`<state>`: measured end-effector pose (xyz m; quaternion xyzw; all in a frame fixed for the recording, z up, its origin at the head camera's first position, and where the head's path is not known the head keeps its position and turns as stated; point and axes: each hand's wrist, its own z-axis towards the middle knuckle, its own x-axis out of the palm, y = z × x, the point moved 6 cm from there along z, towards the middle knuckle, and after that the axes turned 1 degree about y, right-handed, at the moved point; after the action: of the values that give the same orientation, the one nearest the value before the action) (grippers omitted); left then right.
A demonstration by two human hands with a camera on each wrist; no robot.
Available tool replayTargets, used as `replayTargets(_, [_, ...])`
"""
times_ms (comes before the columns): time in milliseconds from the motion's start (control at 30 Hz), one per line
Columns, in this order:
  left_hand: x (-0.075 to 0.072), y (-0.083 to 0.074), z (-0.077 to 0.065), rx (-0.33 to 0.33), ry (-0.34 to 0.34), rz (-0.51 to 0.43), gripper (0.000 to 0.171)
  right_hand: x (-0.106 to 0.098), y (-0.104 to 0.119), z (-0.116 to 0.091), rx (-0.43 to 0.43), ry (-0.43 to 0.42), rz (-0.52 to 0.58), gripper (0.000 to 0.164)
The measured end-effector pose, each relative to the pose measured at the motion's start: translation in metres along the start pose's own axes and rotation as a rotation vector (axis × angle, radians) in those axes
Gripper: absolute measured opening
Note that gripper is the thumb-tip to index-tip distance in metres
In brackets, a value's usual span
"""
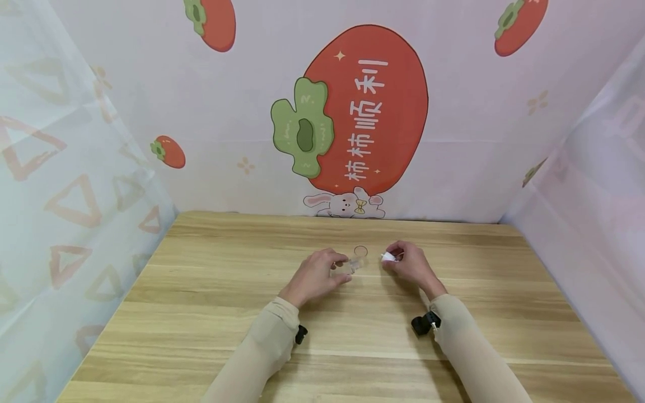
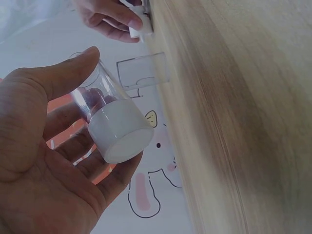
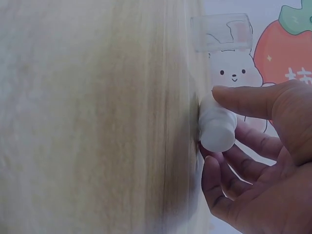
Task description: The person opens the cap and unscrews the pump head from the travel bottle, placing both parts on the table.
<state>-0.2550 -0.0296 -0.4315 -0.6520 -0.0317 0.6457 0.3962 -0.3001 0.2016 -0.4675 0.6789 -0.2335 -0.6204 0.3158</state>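
Observation:
My left hand (image 1: 316,274) holds a clear cylindrical bottle (image 2: 119,129) with a white lower part between thumb and fingers. In the left wrist view it is tilted, its white end towards the camera, and fingers show through the clear wall. To the right, my right hand (image 1: 410,264) pinches a small white stepped cylindrical piece (image 3: 218,129), which has a small tip (image 1: 383,255) in the head view. Its exact kind cannot be told. Between the hands a clear cylinder (image 3: 222,33) stands upright on the table, its round rim (image 1: 360,247) showing from above.
A wood-grain table (image 1: 211,291) lies under both hands. Printed cloth walls (image 1: 242,112) enclose its back and sides, with persimmon and rabbit pictures at the back. Each wrist wears a dark camera mount (image 1: 423,323).

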Motion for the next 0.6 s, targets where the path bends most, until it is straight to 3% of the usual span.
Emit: replayTargets(600, [-0.0011,0.001,-0.0018,-0.009,0.007,-0.001,0.038,0.0006,0.0014,-0.0002,0.005,-0.016,0.01,0.035])
